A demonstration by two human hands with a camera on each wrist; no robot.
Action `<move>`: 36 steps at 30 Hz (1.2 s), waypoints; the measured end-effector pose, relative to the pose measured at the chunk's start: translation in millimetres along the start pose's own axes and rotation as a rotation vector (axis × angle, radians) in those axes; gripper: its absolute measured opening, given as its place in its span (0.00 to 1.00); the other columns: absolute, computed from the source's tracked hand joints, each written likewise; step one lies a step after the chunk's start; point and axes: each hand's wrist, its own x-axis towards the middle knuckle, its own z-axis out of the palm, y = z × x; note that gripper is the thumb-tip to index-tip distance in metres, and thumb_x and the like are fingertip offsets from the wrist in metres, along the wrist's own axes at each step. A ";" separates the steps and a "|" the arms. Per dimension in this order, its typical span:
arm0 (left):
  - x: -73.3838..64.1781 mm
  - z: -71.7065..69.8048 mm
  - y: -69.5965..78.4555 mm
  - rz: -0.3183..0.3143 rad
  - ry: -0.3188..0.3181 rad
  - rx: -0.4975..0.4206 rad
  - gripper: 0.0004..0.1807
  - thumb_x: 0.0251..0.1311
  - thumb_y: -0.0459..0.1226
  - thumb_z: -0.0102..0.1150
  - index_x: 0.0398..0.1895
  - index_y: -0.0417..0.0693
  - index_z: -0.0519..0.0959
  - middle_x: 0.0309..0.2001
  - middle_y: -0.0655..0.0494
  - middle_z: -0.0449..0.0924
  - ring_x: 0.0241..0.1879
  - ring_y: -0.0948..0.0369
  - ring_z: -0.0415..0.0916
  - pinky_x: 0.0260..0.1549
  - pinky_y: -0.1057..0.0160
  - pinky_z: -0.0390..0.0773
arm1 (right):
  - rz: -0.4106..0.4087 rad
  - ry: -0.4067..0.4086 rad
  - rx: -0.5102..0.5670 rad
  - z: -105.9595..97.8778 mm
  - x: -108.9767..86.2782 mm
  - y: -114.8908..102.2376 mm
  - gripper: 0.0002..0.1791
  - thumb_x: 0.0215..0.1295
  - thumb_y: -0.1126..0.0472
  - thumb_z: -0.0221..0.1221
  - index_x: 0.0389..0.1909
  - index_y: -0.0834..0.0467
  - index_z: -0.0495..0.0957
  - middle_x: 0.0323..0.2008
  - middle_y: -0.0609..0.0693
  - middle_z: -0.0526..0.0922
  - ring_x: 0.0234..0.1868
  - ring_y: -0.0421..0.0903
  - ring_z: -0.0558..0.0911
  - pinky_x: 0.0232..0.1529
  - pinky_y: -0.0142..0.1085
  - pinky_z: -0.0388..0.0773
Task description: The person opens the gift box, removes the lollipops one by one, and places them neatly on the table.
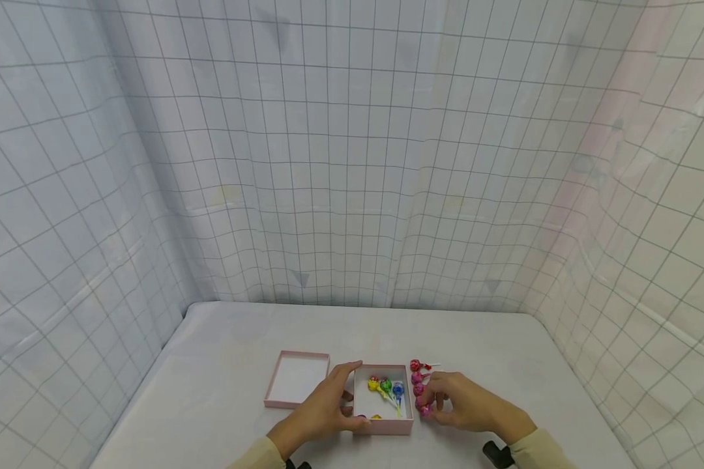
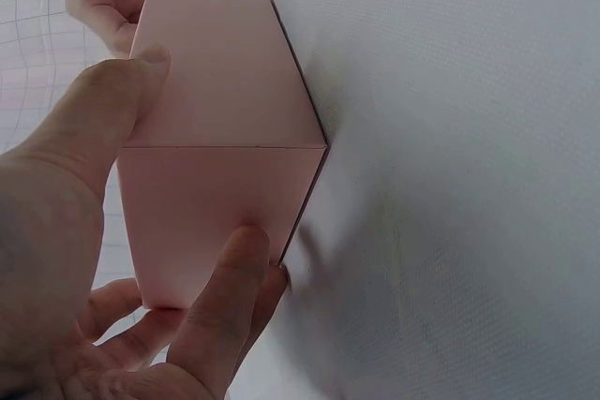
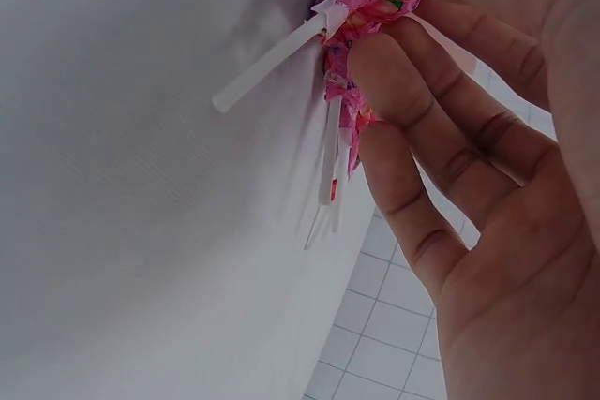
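Past the far edge of the box (image 1: 384, 427), open tabletop (image 1: 375, 333); rightward, pink lollipops (image 1: 418, 389).

Soft, even light fills the head view, cool and bluish on the left of the gridded curtain (image 1: 352, 163), warmer and creamier on the right. The wide lens bends grid lines near the edges, and the lollipops (image 1: 398, 389) look small and soft in detail. The left wrist view is dimmer and greyish, with blurry-edged shadow on the tablecloth (image 2: 450, 185) beside the pink box (image 2: 225, 72). In the right wrist view, grey shadow darkens the cloth near the right hand (image 3: 511, 222); the wrapper print seems slightly blurred.
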 end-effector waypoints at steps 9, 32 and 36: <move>-0.8 -0.1 -0.9 0.002 -0.007 -0.004 0.62 0.62 0.46 0.91 0.93 0.49 0.60 0.84 0.41 0.68 0.58 0.57 0.84 0.51 0.63 0.90 | 0.020 -0.009 -0.026 7.8 0.7 0.0 0.08 0.76 0.61 0.77 0.51 0.48 0.93 0.47 0.35 0.87 0.43 0.27 0.82 0.46 0.28 0.86; -0.3 -0.5 1.5 0.007 0.002 -0.001 0.62 0.62 0.46 0.91 0.93 0.49 0.60 0.83 0.40 0.69 0.56 0.58 0.84 0.50 0.62 0.91 | 0.002 0.013 -0.022 7.3 -4.2 -1.7 0.12 0.75 0.64 0.76 0.53 0.46 0.93 0.48 0.37 0.87 0.43 0.27 0.81 0.45 0.28 0.87; -0.5 0.0 0.9 0.007 0.001 0.001 0.62 0.62 0.46 0.91 0.93 0.49 0.60 0.84 0.41 0.69 0.56 0.59 0.84 0.50 0.63 0.90 | -0.005 0.025 -0.018 5.0 -4.3 -1.8 0.12 0.76 0.64 0.76 0.54 0.46 0.92 0.50 0.38 0.88 0.44 0.28 0.82 0.45 0.28 0.87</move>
